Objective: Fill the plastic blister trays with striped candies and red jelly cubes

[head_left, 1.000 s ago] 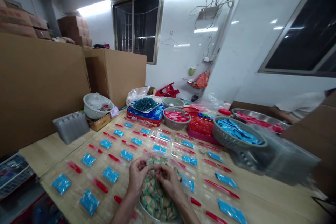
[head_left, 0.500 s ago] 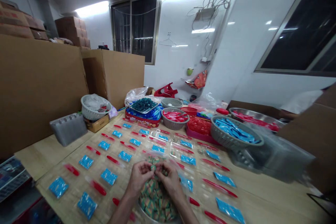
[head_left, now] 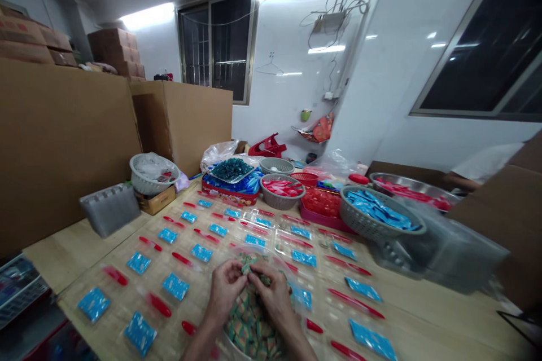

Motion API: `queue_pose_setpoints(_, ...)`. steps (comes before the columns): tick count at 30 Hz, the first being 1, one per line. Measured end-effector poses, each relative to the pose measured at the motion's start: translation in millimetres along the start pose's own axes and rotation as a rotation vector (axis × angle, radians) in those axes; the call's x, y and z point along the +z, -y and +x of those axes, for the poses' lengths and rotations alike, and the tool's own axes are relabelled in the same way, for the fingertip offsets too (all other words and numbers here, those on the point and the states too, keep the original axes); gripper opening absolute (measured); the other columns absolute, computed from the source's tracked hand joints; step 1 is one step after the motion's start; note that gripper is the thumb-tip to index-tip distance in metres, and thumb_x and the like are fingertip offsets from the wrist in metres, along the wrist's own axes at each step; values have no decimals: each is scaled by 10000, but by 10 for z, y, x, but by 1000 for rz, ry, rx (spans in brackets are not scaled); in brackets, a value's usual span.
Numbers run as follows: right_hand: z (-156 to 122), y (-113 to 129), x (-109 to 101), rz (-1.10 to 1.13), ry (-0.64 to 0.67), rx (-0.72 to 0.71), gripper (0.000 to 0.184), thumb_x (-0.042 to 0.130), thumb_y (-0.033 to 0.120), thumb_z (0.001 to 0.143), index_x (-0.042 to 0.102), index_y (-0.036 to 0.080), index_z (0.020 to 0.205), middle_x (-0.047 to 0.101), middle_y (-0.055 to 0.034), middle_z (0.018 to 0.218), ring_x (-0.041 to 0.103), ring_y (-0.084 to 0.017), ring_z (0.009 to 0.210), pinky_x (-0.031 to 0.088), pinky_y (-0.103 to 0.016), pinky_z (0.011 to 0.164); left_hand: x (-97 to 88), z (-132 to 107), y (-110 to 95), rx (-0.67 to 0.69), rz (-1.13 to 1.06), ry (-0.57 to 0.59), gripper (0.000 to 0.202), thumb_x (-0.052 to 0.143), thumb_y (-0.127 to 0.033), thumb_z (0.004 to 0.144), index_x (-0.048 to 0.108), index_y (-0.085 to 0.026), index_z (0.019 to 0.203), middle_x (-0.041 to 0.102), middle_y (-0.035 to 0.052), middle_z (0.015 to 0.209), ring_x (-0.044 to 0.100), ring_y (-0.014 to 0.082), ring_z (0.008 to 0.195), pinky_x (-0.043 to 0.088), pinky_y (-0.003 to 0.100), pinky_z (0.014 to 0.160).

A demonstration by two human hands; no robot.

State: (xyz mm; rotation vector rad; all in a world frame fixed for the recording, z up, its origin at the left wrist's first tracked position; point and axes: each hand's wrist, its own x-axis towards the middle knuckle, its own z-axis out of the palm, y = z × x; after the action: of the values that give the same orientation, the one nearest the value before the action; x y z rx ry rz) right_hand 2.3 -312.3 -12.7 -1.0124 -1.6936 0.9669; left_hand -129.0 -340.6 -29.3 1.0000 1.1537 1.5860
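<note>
Above a clear round tub (head_left: 228,344) of small green-and-tan striped pieces (head_left: 249,324), my two hands meet at the fingertips. My left hand (head_left: 226,287) and my right hand (head_left: 274,290) both pinch one small striped piece (head_left: 246,267) between thumbs and fingers. What kind of piece it is, I cannot make out. Around the tub lie clear plastic trays, many with a blue packet (head_left: 175,285) and a red pen-like stick (head_left: 158,304) in them.
Along the back stand a tray of teal pieces (head_left: 232,169), a grey basket of pink packets (head_left: 282,192), a red container (head_left: 324,206) and a basket of blue packets (head_left: 381,211). Stacked clear trays (head_left: 459,251) sit at the right. Cardboard (head_left: 63,152) walls the left. A person's arm (head_left: 463,180) shows far right.
Both hands stay over the tub, with the fingers shifting slightly around the small striped piece. The trays and baskets have not moved.
</note>
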Motion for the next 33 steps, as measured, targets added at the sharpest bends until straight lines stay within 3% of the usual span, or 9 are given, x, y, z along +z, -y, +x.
queue_pose_setpoints(5, 52, -4, -20, -25, 32, 27, 267, 618, 215, 683, 715, 203, 931, 720, -71, 908, 638, -246, 832, 484, -368, 785, -31, 36, -4, 26, 196, 5, 105, 626, -116, 596, 650, -140, 695, 669, 29, 663, 629, 172, 643, 479, 234, 600)
queue_pose_setpoints(11, 118, 80, 63, -215, 177, -51, 280, 506, 91, 659, 716, 197, 810, 700, -29, 758, 611, -195, 721, 445, -285, 683, -127, 114, -86, 44, 515, -18, 178, 532, -56, 528, 651, -150, 621, 592, -21, 538, 524, 129, 511, 364, 200, 493)
queue_pose_setpoints(16, 56, -33, 167, -315, 215, -101, 301, 471, 51, 626, 695, 193, 769, 683, -15, 721, 596, -180, 709, 413, -256, 668, -207, 117, -42, 64, 715, -1, 163, 533, -46, 471, 622, -172, 522, 527, -42, 466, 456, 124, 484, 297, 207, 485)
queue_pose_setpoints(21, 5, -160, 205, -309, 217, -116, 315, 482, 58, 653, 692, 196, 842, 688, -31, 807, 604, -202, 795, 421, -279, 736, -210, 89, -3, 79, 684, -13, 160, 537, -58, 466, 627, -178, 520, 539, -30, 472, 459, 134, 495, 293, 214, 495)
queue_pose_setpoints(26, -28, -67, 157, -333, 220, -101, 326, 490, 42, 673, 704, 210, 852, 705, -23, 833, 617, -190, 829, 420, -267, 779, -221, 82, 35, 68, 674, 39, 186, 522, -70, 475, 652, -172, 559, 601, -8, 510, 518, 152, 509, 342, 221, 501)
queue_pose_setpoints(29, -48, 43, 103, -382, 237, -121, 303, 508, 55, 700, 706, 222, 858, 712, -19, 854, 623, -179, 849, 414, -246, 779, -233, 106, -3, 19, 611, 76, 140, 558, -118, 495, 664, -170, 570, 651, 7, 543, 570, 176, 536, 403, 239, 523)
queue_pose_setpoints(33, -72, 141, 24, -407, 217, -151, 202, 553, 106, 721, 704, 209, 805, 709, -13, 805, 621, -164, 798, 411, -227, 735, -211, 145, -130, -120, 406, 210, 168, 680, -234, 495, 689, -153, 643, 700, 37, 631, 629, 208, 615, 480, 275, 589)
